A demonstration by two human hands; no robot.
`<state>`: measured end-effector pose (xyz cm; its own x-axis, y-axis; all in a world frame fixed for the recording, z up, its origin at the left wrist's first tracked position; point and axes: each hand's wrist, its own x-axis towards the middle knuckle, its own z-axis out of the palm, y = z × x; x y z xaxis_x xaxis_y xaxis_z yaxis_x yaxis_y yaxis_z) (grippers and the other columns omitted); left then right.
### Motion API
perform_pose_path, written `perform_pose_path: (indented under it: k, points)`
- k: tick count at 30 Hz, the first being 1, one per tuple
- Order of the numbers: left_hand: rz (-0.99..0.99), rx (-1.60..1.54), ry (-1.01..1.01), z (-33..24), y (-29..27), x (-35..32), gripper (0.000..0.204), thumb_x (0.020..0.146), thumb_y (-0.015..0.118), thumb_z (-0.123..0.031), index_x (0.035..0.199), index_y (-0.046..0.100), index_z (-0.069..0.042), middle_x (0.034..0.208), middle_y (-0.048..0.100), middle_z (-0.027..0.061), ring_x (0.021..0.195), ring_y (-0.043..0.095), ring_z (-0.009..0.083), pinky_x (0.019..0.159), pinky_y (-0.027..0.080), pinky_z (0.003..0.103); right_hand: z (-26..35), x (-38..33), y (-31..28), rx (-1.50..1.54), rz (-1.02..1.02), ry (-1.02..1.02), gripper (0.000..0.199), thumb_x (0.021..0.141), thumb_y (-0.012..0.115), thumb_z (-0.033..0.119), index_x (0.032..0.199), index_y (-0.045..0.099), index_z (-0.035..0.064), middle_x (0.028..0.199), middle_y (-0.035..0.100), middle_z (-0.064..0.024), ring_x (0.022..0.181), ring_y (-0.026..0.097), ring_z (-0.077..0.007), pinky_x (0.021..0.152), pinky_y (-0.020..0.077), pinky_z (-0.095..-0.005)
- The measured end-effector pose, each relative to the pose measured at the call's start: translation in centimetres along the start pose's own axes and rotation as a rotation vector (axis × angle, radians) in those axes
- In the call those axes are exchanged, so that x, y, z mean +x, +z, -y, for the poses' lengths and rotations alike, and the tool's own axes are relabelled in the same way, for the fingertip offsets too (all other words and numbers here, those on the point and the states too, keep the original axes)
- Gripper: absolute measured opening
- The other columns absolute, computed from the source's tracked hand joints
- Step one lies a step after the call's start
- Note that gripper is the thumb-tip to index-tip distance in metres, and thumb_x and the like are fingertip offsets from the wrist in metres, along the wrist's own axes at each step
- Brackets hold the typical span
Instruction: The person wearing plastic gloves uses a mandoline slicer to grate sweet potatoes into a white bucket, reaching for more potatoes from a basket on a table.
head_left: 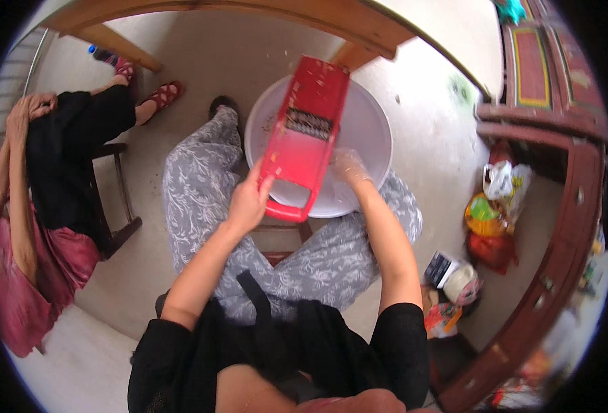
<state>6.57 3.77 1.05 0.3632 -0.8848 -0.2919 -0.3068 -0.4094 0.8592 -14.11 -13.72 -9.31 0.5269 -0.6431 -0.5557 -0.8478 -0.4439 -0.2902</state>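
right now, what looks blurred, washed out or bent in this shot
In the head view, the gloved right hand is blurred; bright light washes out the floor right of the whitish basin; fisheye distortion curves the dark red wooden frame.

this looks like a lived-in room in a home. at the upper right stands a dark red wooden cabinet (529, 65) with yellow-edged panels, and below it a worn dark red wooden furniture frame (579, 196) borders plastic bags (498, 180) lying on the plain grey floor (421, 117). at the left a person (52, 227) in everyday clothes and red sandals (166, 95) sits on a wooden seat (119, 237). household kitchenware also shows: a red grater (308, 124) over a wide whitish basin (369, 131).
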Motion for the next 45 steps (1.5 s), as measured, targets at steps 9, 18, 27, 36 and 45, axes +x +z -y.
perform_pose_path:
  k: [9,18,27,36,45]
  points:
    - [0.298,-0.007,-0.070,-2.9,-0.8,-0.7,0.069,0.084,0.056,-0.030,0.138,0.021,-0.008,0.091,0.061,0.0252,0.084,0.058,0.0429,0.077,0.046,0.047,-3.2,4.0,6.9,-0.189,0.210,-0.092,0.029,0.079,0.053,0.021,0.102,0.061,0.0042,0.097,0.063,-0.0196,0.092,0.060,-0.0356,0.080,0.0482,-0.0425]
    - [0.293,-0.132,-0.032,-3.2,-0.9,-2.4,0.071,0.083,0.057,-0.018,0.140,0.017,-0.009,0.111,0.052,0.0244,0.104,0.051,0.0397,0.088,0.039,0.046,-6.5,1.6,8.2,-0.326,0.334,-0.001,0.030,0.079,0.054,0.020,0.102,0.060,0.0035,0.096,0.063,-0.0200,0.092,0.060,-0.0354,0.080,0.0481,-0.0419]
    - [0.239,-0.206,-0.004,-1.1,1.6,-2.9,0.062,0.085,0.054,-0.016,0.138,0.022,-0.008,0.126,0.045,0.0188,0.109,0.049,0.0345,0.090,0.039,0.044,-9.4,0.8,8.3,-0.386,0.417,0.029,0.031,0.078,0.055,0.019,0.103,0.060,0.0029,0.095,0.063,-0.0205,0.092,0.060,-0.0353,0.080,0.0481,-0.0413]
    - [0.236,-0.265,-0.015,-1.2,1.3,-2.4,0.061,0.084,0.055,-0.015,0.136,0.025,-0.007,0.126,0.045,0.0178,0.108,0.050,0.0334,0.088,0.040,0.044,-10.6,-1.0,7.6,-0.393,0.444,0.084,0.032,0.077,0.055,0.019,0.104,0.059,0.0022,0.095,0.063,-0.0210,0.092,0.060,-0.0351,0.080,0.0480,-0.0407]
    - [0.269,-0.150,-0.027,-0.8,1.7,-2.8,0.059,0.085,0.054,-0.016,0.136,0.026,-0.007,0.122,0.047,0.0187,0.104,0.052,0.0348,0.086,0.040,0.046,-10.4,-2.1,7.8,-0.383,0.433,0.087,0.033,0.077,0.056,0.018,0.105,0.058,0.0016,0.094,0.063,-0.0214,0.092,0.060,-0.0350,0.080,0.0480,-0.0401]
